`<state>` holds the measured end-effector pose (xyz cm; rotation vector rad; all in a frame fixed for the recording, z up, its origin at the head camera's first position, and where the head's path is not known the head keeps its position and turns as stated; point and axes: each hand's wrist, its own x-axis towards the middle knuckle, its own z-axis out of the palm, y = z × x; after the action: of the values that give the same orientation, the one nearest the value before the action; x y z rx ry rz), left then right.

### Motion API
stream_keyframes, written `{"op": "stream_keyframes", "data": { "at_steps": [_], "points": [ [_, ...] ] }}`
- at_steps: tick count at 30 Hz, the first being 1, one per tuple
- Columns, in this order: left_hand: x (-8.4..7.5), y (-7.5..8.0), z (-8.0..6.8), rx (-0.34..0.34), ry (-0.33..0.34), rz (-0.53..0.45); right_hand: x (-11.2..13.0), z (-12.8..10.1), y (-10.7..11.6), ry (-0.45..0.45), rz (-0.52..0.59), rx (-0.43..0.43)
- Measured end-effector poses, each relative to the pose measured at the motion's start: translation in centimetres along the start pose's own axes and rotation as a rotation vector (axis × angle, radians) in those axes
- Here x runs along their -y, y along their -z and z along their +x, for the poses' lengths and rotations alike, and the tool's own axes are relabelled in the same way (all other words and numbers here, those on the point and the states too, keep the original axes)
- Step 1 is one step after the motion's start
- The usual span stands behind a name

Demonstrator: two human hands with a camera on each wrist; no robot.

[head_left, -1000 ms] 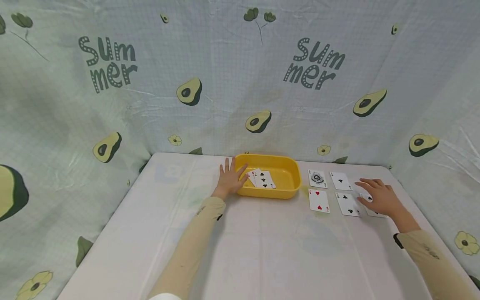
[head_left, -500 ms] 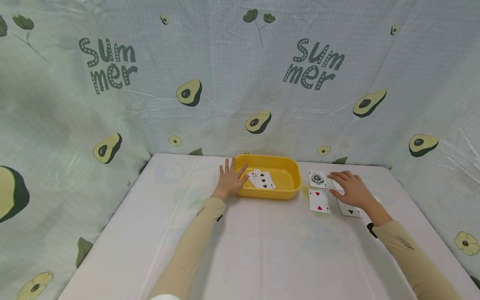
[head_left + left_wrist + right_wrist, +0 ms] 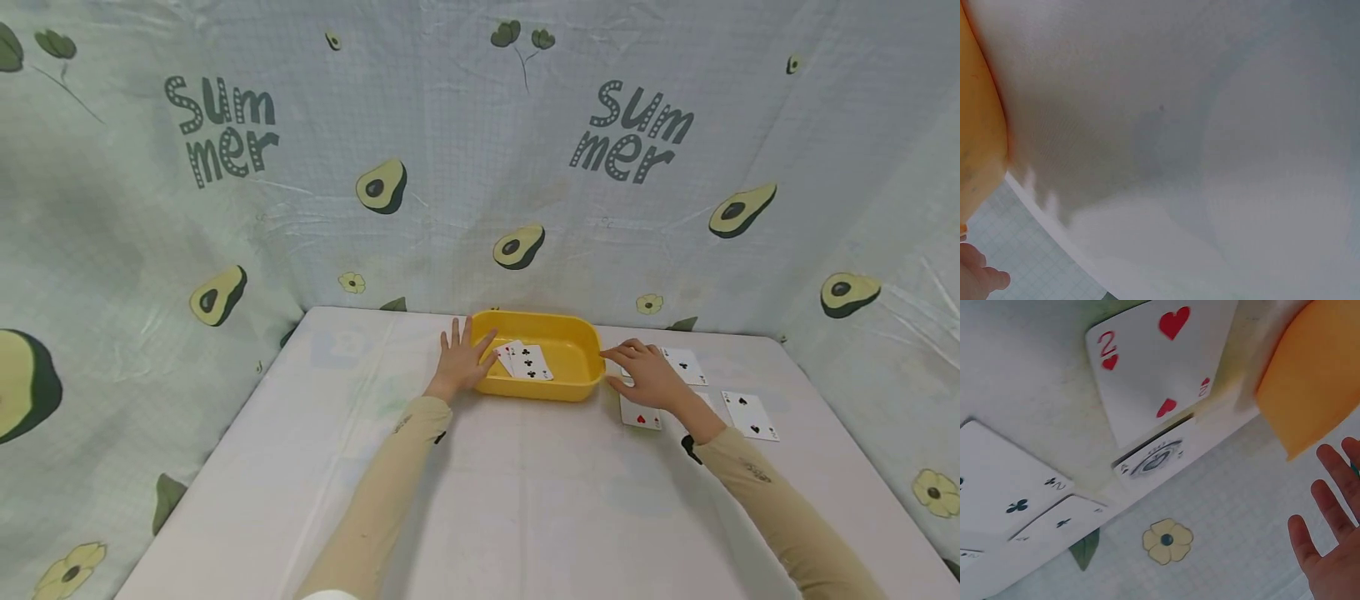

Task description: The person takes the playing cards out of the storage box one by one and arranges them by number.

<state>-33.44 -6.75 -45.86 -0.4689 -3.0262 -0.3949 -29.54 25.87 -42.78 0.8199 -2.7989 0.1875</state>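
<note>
A yellow tray (image 3: 567, 389) stands at the back of the table, with a three-of-clubs card (image 3: 531, 362) lying over a red-suited card (image 3: 505, 357) inside. My left hand (image 3: 457, 363) has its fingers spread and lies against the tray's left rim. At the right rim is my right hand (image 3: 647, 375), its fingers extended and holding nothing; the right wrist view shows those fingers apart beside the tray. Beneath and around that hand, a two of hearts (image 3: 1163, 369), an ace of spades (image 3: 1157, 459) and a two of clubs (image 3: 1010, 478) lie face up.
Toward the right edge of the table (image 3: 525, 500) lie an ace of clubs (image 3: 684, 366) and a two of spades (image 3: 751, 416). A printed cloth (image 3: 427, 108) hangs directly behind the table and at both sides.
My right hand has swept left from above the rightmost cards to the tray's right rim, uncovering the two of spades. My left hand has stayed at the tray's left side.
</note>
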Motion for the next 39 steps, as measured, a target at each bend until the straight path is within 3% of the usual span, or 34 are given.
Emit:
{"op": "stream_keyframes", "data": {
  "at_steps": [8,17,39],
  "points": [
    [0.0,-0.1,0.0,-0.003,0.005,0.006,2.2,2.4,-0.8,0.031,0.043,0.029],
    [0.1,-0.2,0.1,-0.014,-0.008,-0.007,3.1,4.6,-1.7,0.058,0.057,0.059],
    [0.1,-0.3,0.2,-0.012,0.009,-0.004,5.2,9.2,-4.4,-0.041,0.139,0.319]
  ]
}}
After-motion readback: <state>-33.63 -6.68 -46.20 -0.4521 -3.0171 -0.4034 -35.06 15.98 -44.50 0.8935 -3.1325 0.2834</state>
